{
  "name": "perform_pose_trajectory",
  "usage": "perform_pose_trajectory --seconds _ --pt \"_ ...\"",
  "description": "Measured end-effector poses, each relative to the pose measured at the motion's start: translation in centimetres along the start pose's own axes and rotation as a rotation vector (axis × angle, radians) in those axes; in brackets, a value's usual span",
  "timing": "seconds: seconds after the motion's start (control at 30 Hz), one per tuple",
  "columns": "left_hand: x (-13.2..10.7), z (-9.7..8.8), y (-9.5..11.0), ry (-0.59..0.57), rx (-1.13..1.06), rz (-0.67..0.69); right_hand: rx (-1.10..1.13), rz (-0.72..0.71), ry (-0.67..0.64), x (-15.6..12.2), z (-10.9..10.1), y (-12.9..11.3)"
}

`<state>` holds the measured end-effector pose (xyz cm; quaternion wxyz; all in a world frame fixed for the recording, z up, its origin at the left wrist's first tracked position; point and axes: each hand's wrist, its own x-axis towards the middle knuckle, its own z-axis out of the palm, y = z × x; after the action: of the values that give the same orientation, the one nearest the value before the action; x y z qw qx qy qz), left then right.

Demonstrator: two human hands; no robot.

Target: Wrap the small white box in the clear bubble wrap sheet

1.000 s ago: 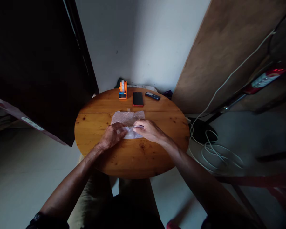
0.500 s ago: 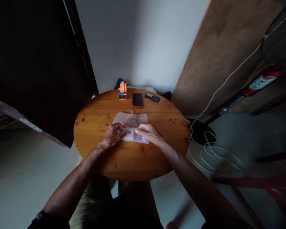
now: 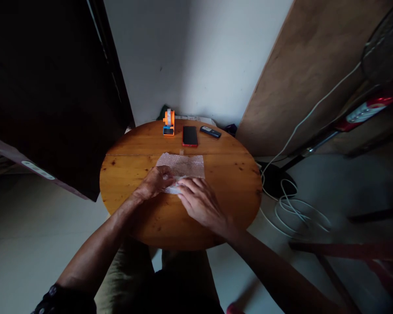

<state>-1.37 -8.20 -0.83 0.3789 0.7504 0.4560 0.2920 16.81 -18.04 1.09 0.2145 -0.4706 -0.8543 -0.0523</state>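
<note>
A sheet of clear bubble wrap lies on the round wooden table, its near part folded over toward the middle. On the left of the fold, my left hand is closed, thumb and fingers pinching the bubble wrap. My right hand rests across the near right part with its fingers stretched out over the fold, and it covers that corner. Whether something lies inside the fold is hidden by my hands. A small strip of clear tape shows just beyond the sheet's far edge.
Along the table's far side stand an orange and blue tape dispenser, a smartphone with a red edge and a dark keypad phone. A dark door is at left. White cable coils on the floor at right beside a fan stand.
My right hand has gone from pinching the fold's edge to lying over it with fingers extended, nearer to me. My left hand keeps its pinch almost in place.
</note>
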Motion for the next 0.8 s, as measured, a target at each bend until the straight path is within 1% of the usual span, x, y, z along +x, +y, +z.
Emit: perform_pose_trajectory --seconds 0.1,0.2,0.27,0.37,0.43,0.53,0.6,0.7,0.8 --pt "0.5 0.0 0.3 -0.036 0.053 0.014 -0.03 0.0 -0.062 0.1 1.1 -0.5" --pt "0.5 -0.7 0.4 -0.012 0.085 -0.004 -0.082 0.012 -0.092 0.6 1.6 -0.3" --pt "0.1 -1.7 0.1 -0.004 0.067 -0.021 -0.106 0.001 -0.108 1.0 1.4 -0.3" --pt "-1.0 -3.6 -0.7 -0.04 0.057 -0.038 -0.128 -0.034 -0.127 1.7 1.1 -0.4" --pt "-1.7 -4.3 -1.3 -0.028 0.091 -0.037 -0.146 -0.054 -0.13 2.1 1.1 -0.4" --pt "-1.8 -4.0 -1.7 0.024 0.218 -0.082 -0.169 -0.049 -0.129 2.5 1.4 -0.5" --pt "-1.4 -3.2 -1.7 0.042 0.302 -0.125 -0.184 -0.035 -0.132 2.7 1.6 -0.5" --pt "-0.8 -2.2 -1.3 0.033 0.423 -0.186 -0.22 -0.024 -0.148 2.8 1.7 -0.7" --pt "-1.1 -2.3 -0.8 0.064 0.561 -0.216 -0.252 -0.025 -0.191 3.1 1.5 -0.9"
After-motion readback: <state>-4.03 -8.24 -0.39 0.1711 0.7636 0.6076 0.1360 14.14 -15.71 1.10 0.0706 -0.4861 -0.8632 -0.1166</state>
